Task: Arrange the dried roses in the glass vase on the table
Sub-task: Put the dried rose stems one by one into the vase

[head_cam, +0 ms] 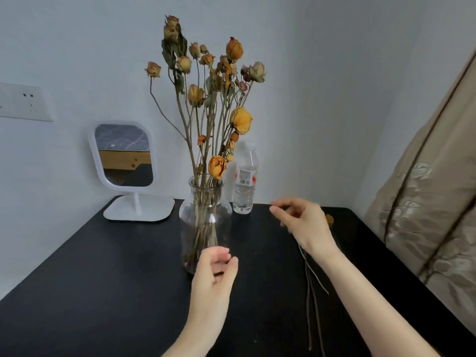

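Dried roses (195, 95) stood in a clear glass vase (224, 220) mid-back on the black desk (103, 279) — both hands empty.
The left hand (213, 276) is held just before the vase base, fingers loosely curved; contact with the glass cannot be told. The right hand (302, 222) is raised right of the vase, fingers relaxed — loose dried rose stems (308, 305) are seen lying beneath it.

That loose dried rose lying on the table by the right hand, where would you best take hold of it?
Pinch the bare stem around its middle, coming down from above. It lies flat on the black table, long and thin, so a pinch closes across it easily. Leave the orange head alone: it looks dry and brittle, and the right hand partly hides it.
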`<control>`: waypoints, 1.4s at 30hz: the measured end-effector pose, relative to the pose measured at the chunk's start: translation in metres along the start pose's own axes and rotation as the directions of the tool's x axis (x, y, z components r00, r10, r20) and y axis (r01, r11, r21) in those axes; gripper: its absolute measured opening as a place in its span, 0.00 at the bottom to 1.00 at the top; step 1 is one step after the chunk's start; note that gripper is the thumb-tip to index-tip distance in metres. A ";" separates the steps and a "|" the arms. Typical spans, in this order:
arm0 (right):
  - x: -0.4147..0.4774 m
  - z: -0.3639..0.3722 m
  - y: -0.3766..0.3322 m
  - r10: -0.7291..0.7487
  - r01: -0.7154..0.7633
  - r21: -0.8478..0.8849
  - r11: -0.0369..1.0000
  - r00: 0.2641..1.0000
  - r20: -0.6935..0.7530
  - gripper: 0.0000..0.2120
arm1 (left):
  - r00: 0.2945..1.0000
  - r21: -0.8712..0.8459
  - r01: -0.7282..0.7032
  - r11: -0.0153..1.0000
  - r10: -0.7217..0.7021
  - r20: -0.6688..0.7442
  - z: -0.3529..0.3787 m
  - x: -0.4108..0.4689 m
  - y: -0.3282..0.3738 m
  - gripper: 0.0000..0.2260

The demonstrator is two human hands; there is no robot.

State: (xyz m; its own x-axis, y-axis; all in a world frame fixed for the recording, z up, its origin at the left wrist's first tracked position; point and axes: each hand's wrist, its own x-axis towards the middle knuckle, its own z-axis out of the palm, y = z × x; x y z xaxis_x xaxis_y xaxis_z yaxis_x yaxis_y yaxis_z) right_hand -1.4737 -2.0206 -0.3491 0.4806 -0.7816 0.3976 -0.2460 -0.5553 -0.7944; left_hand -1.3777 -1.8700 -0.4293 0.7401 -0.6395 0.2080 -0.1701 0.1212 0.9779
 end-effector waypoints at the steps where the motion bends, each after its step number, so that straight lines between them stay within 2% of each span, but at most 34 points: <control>1: -0.006 -0.007 0.012 0.046 -0.046 -0.015 0.999 0.999 -0.021 0.02 | 0.996 0.027 -0.001 1.000 -0.001 0.086 0.007 -0.003 0.000 0.06; 6: -0.029 -0.040 0.065 0.257 -0.266 -0.123 0.956 0.963 -0.081 0.06 | 0.922 0.238 0.025 0.971 -0.114 0.369 0.048 0.003 -0.001 0.04; 12: -0.035 -0.061 0.098 0.382 -0.387 -0.273 0.881 0.921 -0.074 0.05 | 0.842 0.458 -0.109 0.882 -0.163 0.514 0.095 0.022 -0.012 0.02; 19: -0.027 -0.049 0.107 0.477 -0.397 -0.433 0.809 0.874 0.090 0.05 | 0.860 0.628 -0.083 0.774 -0.262 0.437 0.129 0.038 -0.024 0.12; 23: -0.021 -0.042 0.112 0.505 -0.398 -0.469 0.789 0.854 0.125 0.06 | 0.871 0.691 -0.107 0.715 -0.267 0.412 0.139 0.044 -0.032 0.11; 25: -0.018 -0.041 0.117 0.523 -0.416 -0.494 0.764 0.847 0.095 0.08 | 0.875 0.691 -0.102 0.715 -0.266 0.404 0.141 0.046 -0.034 0.11; 29: -0.008 -0.047 0.122 0.564 -0.501 -0.553 0.666 0.823 -0.067 0.15 | 0.888 0.665 -0.076 0.743 -0.252 0.384 0.146 0.054 -0.034 0.11; 32: -0.003 -0.051 0.123 0.592 -0.530 -0.576 0.623 0.800 -0.097 0.17 | 0.896 0.660 -0.081 0.747 -0.236 0.376 0.155 0.056 -0.031 0.12; 39: -0.004 -0.052 0.125 0.576 -0.502 -0.551 0.666 0.816 -0.047 0.15 | 0.892 0.718 -0.090 0.691 -0.264 0.366 0.170 0.058 -0.031 0.14; 42: -0.007 -0.050 0.124 0.573 -0.490 -0.537 0.687 0.820 -0.016 0.15 | 0.895 0.728 -0.065 0.682 -0.283 0.345 0.170 0.061 -0.032 0.12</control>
State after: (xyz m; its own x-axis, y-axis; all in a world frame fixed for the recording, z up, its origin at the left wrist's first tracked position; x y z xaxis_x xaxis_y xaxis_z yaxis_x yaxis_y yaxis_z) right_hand -1.5500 -2.0988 -0.4275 0.2396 -0.9632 -0.1219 -0.8563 -0.1505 -0.4942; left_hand -1.4381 -2.0418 -0.4512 0.4861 -0.8685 -0.0972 -0.6381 -0.4288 0.6396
